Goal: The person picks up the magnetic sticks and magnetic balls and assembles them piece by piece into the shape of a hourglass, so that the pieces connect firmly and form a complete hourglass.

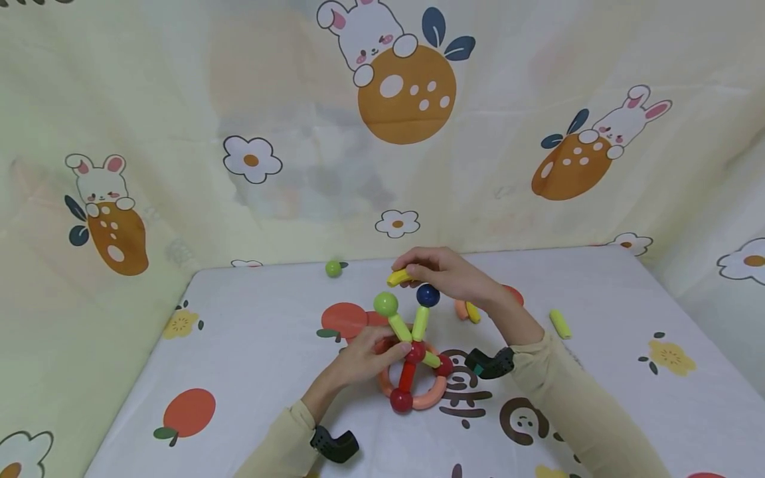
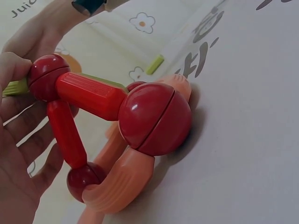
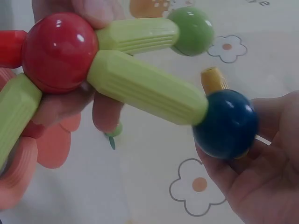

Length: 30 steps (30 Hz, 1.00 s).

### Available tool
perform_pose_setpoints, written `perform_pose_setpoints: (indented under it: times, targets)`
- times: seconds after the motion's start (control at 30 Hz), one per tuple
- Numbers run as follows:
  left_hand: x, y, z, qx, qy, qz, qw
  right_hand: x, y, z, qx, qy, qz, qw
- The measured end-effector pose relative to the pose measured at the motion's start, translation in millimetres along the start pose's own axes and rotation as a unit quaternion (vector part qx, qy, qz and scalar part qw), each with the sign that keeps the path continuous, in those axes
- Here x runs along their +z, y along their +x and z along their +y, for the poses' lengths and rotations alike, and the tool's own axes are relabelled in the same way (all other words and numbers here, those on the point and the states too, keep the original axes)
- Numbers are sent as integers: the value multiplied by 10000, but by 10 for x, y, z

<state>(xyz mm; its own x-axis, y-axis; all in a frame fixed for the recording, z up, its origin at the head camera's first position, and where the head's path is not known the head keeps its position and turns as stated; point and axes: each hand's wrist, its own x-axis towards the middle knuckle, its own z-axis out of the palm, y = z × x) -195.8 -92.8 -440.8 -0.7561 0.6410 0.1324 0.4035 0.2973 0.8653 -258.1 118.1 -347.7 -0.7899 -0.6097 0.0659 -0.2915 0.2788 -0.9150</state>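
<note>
My left hand (image 1: pixel 367 355) grips the magnetic-stick model at its upper red ball (image 1: pixel 415 352), thumb pressed on it. Below stands a base ring of curved salmon sticks (image 1: pixel 430 399) with red balls, joined to the upper ball by red sticks (image 2: pixel 91 95). From that ball two light green sticks (image 3: pixel 149 86) rise, one ending in a green ball (image 1: pixel 385 304), the other in a dark blue ball (image 1: pixel 427 295). Just above and behind these, my right hand (image 1: pixel 442 272) pinches a curved yellow stick (image 1: pixel 399 277). In the right wrist view the blue ball partly hides this stick.
A loose light green stick (image 1: pixel 560 324) lies on the right of the printed cloth (image 1: pixel 257 398). Curved pieces, one yellow (image 1: pixel 473 313), lie under the right forearm. A small green ball (image 1: pixel 333 268) sits by the back edge, before a hanging printed curtain (image 1: pixel 287 219).
</note>
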Motion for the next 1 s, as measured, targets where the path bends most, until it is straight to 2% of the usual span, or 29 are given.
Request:
perform_pose_setpoints:
  times: [0.23,0.53,0.77,1.0]
  targets:
    - [-2,11,-15,7,-48,-59,10000,55,46,8,-74,3,-335,9994]
    - [1,12,-36,-4,-23,-18,10000,81,53,16,61,249,-602,9979]
    - [1,7,-44,-37,-78,-47,10000,87,75,28,219,25,-565,9982]
    - [1,2,-42,35,-17,-18,10000,101,108,-10,478,3,-344,9983]
